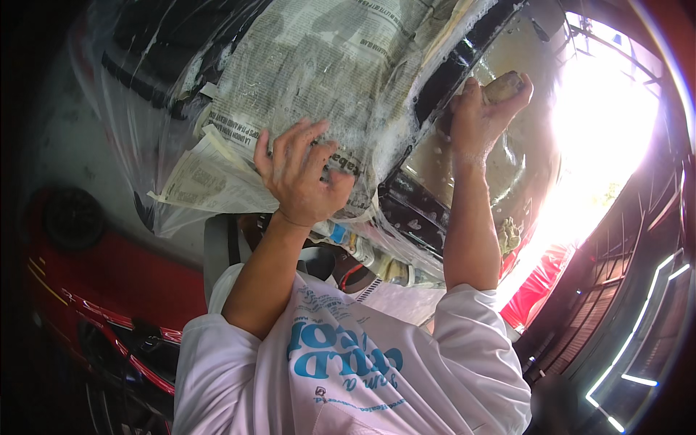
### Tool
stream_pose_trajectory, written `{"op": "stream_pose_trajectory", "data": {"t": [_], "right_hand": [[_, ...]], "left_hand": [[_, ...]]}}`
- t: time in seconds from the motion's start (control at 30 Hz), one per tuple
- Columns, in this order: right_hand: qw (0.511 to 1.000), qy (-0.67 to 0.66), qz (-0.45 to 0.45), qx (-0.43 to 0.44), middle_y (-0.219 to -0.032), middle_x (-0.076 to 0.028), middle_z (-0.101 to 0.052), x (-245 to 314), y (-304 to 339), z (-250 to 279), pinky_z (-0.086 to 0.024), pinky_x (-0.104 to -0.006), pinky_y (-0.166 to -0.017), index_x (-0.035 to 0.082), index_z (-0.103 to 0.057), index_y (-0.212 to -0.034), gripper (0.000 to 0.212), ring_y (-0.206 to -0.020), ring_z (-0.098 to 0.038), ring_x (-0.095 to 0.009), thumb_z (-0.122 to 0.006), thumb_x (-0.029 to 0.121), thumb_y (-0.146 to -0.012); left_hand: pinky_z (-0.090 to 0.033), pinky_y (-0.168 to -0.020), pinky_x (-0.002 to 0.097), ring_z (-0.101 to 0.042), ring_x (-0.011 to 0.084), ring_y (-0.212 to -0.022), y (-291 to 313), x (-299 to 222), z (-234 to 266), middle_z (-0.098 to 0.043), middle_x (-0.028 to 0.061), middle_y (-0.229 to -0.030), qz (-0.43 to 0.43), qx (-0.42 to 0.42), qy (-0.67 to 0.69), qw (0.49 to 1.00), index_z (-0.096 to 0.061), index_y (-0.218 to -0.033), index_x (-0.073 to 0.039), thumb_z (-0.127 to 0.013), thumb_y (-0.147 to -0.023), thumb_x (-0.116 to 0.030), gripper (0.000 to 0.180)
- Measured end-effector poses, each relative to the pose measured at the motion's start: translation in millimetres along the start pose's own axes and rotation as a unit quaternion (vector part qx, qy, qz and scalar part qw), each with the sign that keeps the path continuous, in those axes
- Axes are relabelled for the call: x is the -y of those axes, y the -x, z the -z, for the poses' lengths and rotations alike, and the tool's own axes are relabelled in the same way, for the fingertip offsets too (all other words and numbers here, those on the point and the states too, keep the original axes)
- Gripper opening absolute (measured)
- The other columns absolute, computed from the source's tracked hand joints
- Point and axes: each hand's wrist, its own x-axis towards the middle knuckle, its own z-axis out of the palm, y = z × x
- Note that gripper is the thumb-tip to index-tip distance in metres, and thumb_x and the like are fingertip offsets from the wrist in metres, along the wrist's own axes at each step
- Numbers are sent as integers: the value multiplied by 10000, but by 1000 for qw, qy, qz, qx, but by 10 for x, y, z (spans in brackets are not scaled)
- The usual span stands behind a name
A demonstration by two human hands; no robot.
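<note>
My left hand [306, 172] lies with its fingers spread on wet newspaper [312, 80], which covers part of a vehicle under clear plastic film [119, 101]. My right hand [480, 119] grips a small greyish-beige block [505, 87], perhaps a sponge or sanding block. The block is over a wet, shiny beige body panel [533, 54]. Whitish suds cling to the newspaper's right edge and to the black trim strip [428, 105] between the paper and the panel. The underside of the block is hidden.
A red car [119, 272] stands to the left behind me. A crumpled yellowish-green rag or sponge [509, 235] lies by the panel's lower edge. Red sheeting [536, 286] is at the right, below a bright opening. Masking paper and plastic hang in front of my body.
</note>
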Motion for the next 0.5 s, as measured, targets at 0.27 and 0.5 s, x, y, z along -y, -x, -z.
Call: {"op": "stream_pose_trajectory", "data": {"t": [0.27,0.5], "right_hand": [[977,-162,-138,19,-1055,-168,-618,276,-22,105,-535,-350,-602,116,-118,-1623,827,-640,-611,-169,-650,60,-993],[987,-82,-134,18,-1093,-189,-614,194,-282,-11,-541,-381,-694,107,-120,-1619,841,-703,-638,-210,-662,62,-977]], "left_hand": [[-226,-1212,578,-639,279,-1244,31,10,15,-719,8,-1247,3,17,-4,1000,-736,-920,-165,-636,-678,-213,267],[-226,-1217,574,-643,273,-1233,38,9,-3,-726,-1,-1229,7,10,5,1000,-738,-908,-171,-630,-663,-204,269]]}}
